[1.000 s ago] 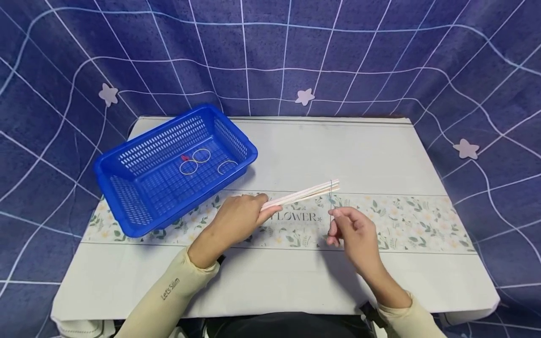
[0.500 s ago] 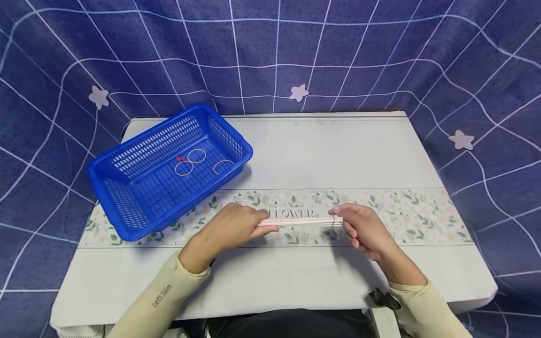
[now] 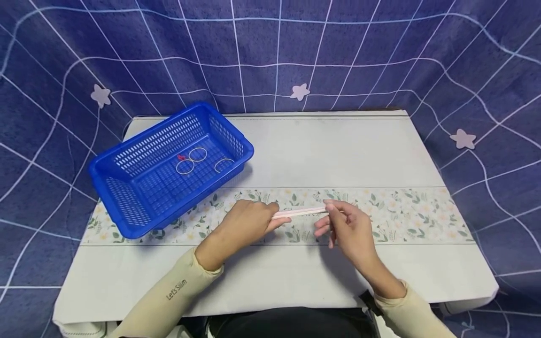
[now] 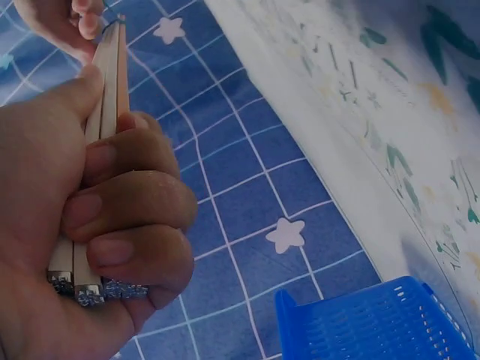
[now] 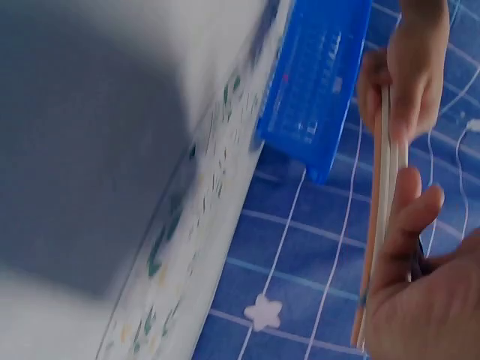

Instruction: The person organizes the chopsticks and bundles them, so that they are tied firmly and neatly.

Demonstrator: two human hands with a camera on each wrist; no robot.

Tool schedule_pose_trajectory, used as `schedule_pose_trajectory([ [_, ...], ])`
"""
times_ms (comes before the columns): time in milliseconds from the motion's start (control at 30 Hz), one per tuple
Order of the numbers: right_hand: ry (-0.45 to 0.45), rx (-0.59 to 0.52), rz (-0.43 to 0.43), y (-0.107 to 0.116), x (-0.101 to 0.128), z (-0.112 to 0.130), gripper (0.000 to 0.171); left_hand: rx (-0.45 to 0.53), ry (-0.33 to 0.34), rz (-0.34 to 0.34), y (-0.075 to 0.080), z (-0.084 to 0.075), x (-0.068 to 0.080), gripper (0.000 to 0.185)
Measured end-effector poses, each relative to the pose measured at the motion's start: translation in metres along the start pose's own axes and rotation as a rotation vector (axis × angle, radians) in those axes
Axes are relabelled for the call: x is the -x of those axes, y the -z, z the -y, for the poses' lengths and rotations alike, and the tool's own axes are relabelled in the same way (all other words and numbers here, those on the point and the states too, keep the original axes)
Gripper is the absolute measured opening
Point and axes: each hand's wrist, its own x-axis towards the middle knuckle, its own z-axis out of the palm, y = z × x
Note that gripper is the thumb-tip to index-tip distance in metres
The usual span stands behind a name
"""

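A bundle of pale chopsticks (image 3: 301, 212) spans the two hands above the table. My left hand (image 3: 249, 220) grips it by the thick end, fingers curled round the sticks; silver patterned ends (image 4: 90, 295) stick out below the little finger in the left wrist view. At the thin tips, my right hand (image 3: 350, 227) pinches with thumb and forefinger, its other fingers loosely spread. A thin bluish-green rubber band (image 4: 112, 22) loops round the sticks near the tips, beside the right fingers. In the head view the right fingers hide the tips and the band.
To the left stands a blue plastic basket (image 3: 145, 206) holding several rubber bands (image 3: 197, 154) and a small red item (image 3: 181, 157). A white cloth with a floral strip covers the table (image 3: 329, 150). A blue gridded curtain (image 3: 262, 47) hangs behind.
My right hand first drew the band out below the tips, then closed in beside them, and now pinches at the tips. The bundle dipped level and rose slightly again, still in my left hand.
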Motion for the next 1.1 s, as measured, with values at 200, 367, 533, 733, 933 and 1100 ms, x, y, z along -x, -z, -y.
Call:
schedule_pose_trajectory([
  [200, 0.298, 0.146, -0.025, -0.016, 0.015, -0.008, 0.024, 0.028, 0.094, -0.056, 0.008, 0.006, -0.002, 0.046],
  [367, 0.313, 0.406, -0.118, -0.015, 0.014, -0.009, 0.042, 0.013, 0.118, -0.089, 0.008, 0.008, -0.001, 0.048],
  [533, 0.218, 0.574, -0.093, -0.011, 0.01, -0.007, 0.055, 0.015, 0.118, -0.103, 0.006, 0.006, -0.003, 0.048],
  [733, 0.295, 0.854, -0.117, -0.012, 0.008, -0.005, 0.025, -0.006, 0.12, -0.092, 0.002, 0.003, -0.003, 0.049],
  [933, 0.611, 1.07, -0.23, -0.014, 0.007, -0.013, 0.015, 0.023, 0.141, -0.025, 0.001, 0.001, -0.004, 0.049],
  [1100, 0.822, 1.085, -0.066, -0.007, 0.002, -0.012, 0.02, 0.03, 0.152, -0.005, 0.003, 0.001, -0.005, 0.049],
])
